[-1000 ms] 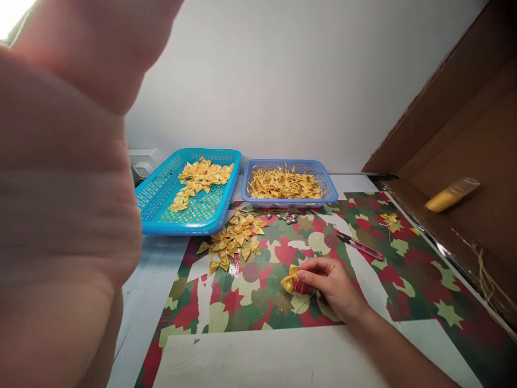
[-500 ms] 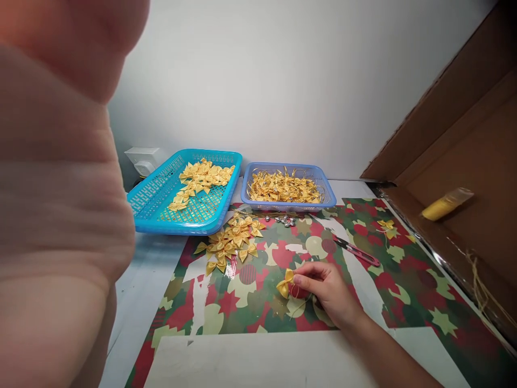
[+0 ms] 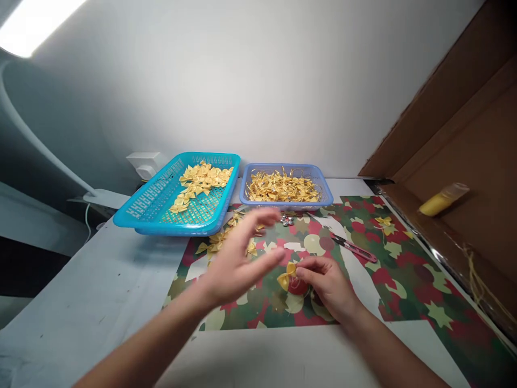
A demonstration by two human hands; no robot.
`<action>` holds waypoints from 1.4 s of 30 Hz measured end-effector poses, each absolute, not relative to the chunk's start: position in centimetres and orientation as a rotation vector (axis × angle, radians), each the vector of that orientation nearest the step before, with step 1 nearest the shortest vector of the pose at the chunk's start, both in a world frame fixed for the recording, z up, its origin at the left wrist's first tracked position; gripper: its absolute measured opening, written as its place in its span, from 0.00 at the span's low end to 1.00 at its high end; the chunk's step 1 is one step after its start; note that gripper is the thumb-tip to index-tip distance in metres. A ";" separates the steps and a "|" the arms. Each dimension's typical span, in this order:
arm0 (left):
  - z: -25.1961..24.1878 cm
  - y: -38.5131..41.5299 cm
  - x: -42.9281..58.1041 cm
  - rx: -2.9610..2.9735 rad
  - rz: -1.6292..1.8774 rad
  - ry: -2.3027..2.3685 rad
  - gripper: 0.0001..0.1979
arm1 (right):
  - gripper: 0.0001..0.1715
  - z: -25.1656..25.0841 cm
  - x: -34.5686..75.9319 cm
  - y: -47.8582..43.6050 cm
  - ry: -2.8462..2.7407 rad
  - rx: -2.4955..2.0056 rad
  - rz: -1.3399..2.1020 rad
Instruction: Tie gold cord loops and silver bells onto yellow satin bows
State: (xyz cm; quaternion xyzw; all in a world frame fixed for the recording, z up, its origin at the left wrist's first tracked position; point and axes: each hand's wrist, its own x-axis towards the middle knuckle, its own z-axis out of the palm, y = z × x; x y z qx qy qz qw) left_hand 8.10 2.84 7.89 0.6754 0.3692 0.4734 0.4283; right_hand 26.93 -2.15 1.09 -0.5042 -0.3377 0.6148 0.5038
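Note:
Between the thumb and fingers of my right hand (image 3: 329,283) is a yellow ribbon bow (image 3: 286,277), pinched at its right side, with a thin cord looping below it. My left hand (image 3: 242,261), a little blurred, is held above the mat with thumb and fingers apart and nothing between them. Behind it lies a loose pile of yellow bows (image 3: 216,242), partly covered by the hand. Small silver bells (image 3: 287,220) sit just past its fingertips.
A turquoise basket (image 3: 133,215) with bows stands back left; a blue basket (image 3: 283,206) of corded bows is beside it. A pink craft knife (image 3: 357,250) lies right on the patterned mat (image 3: 412,275). A cardboard wall (image 3: 444,129) bounds the right; a lamp (image 3: 36,140) stands left.
My left hand has dropped from close before the camera, at the left, to over the mat near my right hand. The right hand keeps its hold on the bow.

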 end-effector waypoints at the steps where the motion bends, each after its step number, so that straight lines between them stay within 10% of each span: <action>1: 7.1 2.7 8.3 1.679 1.037 0.904 0.16 | 0.12 1.1 27.0 -2.1 -0.810 -1.196 1.478; 42: 1.9 0.6 8.5 0.531 0.685 0.801 0.15 | 0.05 1.5 26.1 -3.6 -1.612 -1.264 0.971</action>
